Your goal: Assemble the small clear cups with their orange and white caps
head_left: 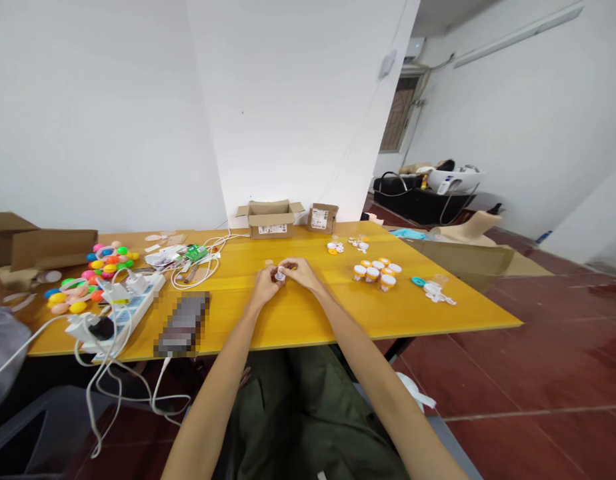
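Note:
Above the middle of the table, my left hand (266, 285) and my right hand (300, 273) meet with bent fingers. Between their fingertips is a small white round piece (280, 274), partly covered by the fingers. Both hands appear closed on it, and its finer details are too small to make out. Just behind my left hand a small clear piece (269, 262) lies on the yellow table (308, 319). To the right of my hands stands a group of small clear tubs (387, 283) with white and orange lids.
Small white parts (438, 293) and a teal ring (418, 282) lie at the right. Two cardboard boxes (271, 223) stand at the back. Leftward are a pixelated phone (184, 323), a power strip (141, 303), cables, coloured balls (108, 265) and another person's sleeve (5, 350).

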Demonstrator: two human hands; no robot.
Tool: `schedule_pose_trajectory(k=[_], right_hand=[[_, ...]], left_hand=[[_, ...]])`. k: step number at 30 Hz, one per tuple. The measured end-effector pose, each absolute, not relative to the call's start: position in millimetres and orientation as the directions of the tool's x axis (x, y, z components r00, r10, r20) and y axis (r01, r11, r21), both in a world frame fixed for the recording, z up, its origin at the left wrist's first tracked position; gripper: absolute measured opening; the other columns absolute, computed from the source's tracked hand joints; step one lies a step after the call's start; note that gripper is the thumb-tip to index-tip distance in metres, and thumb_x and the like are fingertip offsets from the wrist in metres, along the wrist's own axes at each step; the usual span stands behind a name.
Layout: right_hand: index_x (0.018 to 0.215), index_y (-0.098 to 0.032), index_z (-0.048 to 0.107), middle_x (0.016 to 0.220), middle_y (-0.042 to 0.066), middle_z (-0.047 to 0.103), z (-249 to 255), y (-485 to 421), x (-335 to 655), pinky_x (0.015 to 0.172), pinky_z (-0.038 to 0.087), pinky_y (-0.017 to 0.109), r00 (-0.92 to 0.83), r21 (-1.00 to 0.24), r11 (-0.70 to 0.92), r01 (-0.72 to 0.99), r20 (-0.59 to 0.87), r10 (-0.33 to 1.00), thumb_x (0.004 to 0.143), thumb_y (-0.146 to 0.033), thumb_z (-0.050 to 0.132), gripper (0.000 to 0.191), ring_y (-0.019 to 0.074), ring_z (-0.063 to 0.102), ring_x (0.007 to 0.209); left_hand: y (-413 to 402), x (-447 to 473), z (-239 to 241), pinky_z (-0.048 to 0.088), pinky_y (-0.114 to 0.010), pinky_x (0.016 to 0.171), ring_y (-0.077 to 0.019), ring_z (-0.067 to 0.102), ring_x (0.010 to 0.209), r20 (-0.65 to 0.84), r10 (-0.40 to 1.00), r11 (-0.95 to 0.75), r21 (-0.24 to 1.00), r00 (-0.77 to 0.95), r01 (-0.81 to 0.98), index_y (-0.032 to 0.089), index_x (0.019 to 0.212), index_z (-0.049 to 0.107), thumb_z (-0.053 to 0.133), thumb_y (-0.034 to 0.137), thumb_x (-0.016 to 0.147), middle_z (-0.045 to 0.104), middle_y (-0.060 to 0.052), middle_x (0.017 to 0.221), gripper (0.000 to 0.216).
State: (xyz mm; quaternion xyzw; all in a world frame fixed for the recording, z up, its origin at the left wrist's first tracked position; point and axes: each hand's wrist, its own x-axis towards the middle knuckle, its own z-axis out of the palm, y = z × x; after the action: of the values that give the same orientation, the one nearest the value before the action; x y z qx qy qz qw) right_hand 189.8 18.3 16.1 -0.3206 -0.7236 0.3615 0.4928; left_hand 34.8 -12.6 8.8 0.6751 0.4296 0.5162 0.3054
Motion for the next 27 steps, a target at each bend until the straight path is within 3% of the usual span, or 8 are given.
schedule_pose_trajectory(k=[9,15,20,27], right_hand=[[0.071,-0.022,0.074,0.074,0.003,0.075,15.3,18.6,189.0,0.073,0.054,0.032,-0.299,-0.841,0.532,0.093,0.486,0.821,0.07,-0.043,0.078,0.022,0.0197,0.068,0.072],[0.079,-0.021,0.077,0.08,0.003,0.077,13.7,23.4,189.1,0.076,0.054,0.033,-0.276,-0.865,0.498,0.057,0.466,0.841,0.069,-0.039,0.078,0.02,0.0204,0.07,0.078],[0.082,-0.022,0.077,0.086,0.004,0.078,14.3,24.4,189.2,0.081,0.055,0.036,-0.256,-0.886,0.463,0.016,0.444,0.858,0.067,-0.04,0.08,0.023,0.0223,0.071,0.084],[0.088,-0.022,0.077,0.093,0.005,0.078,14.3,24.5,190.2,0.088,0.055,0.038,-0.272,-0.907,0.42,-0.039,0.414,0.869,0.067,-0.038,0.081,0.027,0.0227,0.071,0.09]], left_hand=[[-16.5,36.8,14.3,0.049,-0.029,0.065,-0.0165,0.061,0.063,0.403,0.911,-0.411,0.876,0.088,0.251,0.02,0.071,0.069,0.071,0.011,0.059,0.068,0.002,0.066,0.016],[-18.4,36.4,18.3,0.052,-0.031,0.078,-0.017,0.065,0.072,0.435,0.9,-0.428,0.875,0.021,0.224,0.02,0.067,0.065,0.075,0.021,0.066,0.067,0.002,0.069,0.011],[-16.5,34.7,17.5,0.05,-0.029,0.07,-0.0166,0.064,0.07,0.46,0.888,-0.445,0.868,-0.02,0.219,0.02,0.068,0.065,0.07,0.029,0.075,0.069,0.001,0.069,0.012],[-15.9,33.9,17.3,0.049,-0.028,0.069,-0.0163,0.064,0.072,0.493,0.869,-0.47,0.848,-0.038,0.245,0.021,0.07,0.066,0.068,0.025,0.074,0.072,0.0,0.075,0.006]])
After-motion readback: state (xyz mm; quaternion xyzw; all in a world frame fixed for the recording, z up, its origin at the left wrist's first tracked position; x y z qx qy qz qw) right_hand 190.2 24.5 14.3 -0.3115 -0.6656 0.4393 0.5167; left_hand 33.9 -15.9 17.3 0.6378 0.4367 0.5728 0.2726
